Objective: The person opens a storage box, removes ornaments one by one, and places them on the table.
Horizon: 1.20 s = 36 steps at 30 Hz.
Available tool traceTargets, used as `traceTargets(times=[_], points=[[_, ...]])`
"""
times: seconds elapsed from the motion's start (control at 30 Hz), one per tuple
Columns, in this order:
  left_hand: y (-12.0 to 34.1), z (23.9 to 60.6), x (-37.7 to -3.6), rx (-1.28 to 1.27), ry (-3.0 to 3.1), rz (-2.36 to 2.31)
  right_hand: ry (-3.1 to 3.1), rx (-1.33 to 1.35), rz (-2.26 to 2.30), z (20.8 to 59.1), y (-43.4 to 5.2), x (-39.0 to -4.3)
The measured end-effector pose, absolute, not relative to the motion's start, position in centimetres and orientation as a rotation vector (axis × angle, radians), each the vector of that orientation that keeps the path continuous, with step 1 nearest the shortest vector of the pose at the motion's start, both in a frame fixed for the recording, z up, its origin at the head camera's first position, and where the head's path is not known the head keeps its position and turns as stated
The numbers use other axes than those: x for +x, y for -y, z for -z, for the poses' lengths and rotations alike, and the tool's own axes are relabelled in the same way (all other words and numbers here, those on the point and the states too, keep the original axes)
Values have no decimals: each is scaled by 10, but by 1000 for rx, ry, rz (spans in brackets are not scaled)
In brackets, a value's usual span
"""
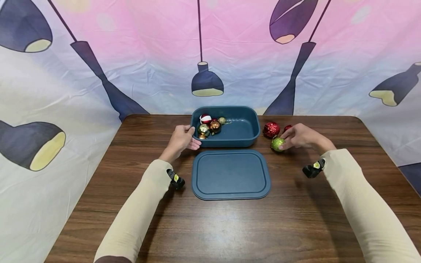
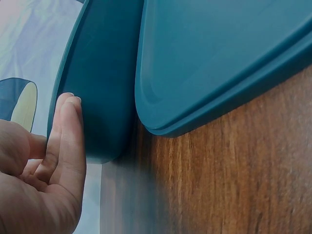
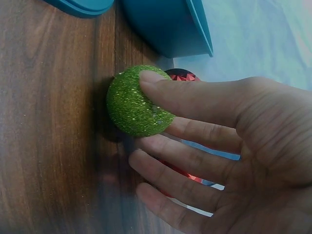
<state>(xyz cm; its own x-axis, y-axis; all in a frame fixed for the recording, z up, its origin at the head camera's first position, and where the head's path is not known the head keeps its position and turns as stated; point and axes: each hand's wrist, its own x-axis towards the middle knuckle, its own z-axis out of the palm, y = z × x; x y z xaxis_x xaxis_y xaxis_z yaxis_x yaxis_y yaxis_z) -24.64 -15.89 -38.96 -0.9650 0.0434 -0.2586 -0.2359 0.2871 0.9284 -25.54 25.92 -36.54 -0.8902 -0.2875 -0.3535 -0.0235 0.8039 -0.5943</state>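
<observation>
Now the green ball is being picked up beside the box.
From the head view, the left hand (image 1: pixel 181 140) rests flat on the blue box (image 1: pixel 243 137), which has about 5 balls inside; 1 lid (image 1: pixel 230 174) lies in front. At the left wrist, its fingers (image 2: pixel 66 131) are straight. At the right wrist, the right hand (image 3: pixel 229 146) pinches 1 green ball (image 3: pixel 134 105) on the table, 2 red balls behind it. Next it likely needs lifting into the box.

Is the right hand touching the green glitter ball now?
Touching. The right wrist view shows the right hand with its thumb lying on the green glitter ball, no gap.

Lid (image 1: pixel 231 174) before the tub (image 1: pixel 243 136) — baubles (image 1: pixel 209 126) inside, more (image 1: pixel 271 129) at right.
</observation>
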Motion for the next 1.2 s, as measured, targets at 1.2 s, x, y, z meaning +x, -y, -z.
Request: traceTargets(times=[1.2], points=[[159,389,-246,-175,-2321,-1737,-2654,-377,937,307,-214,-269]])
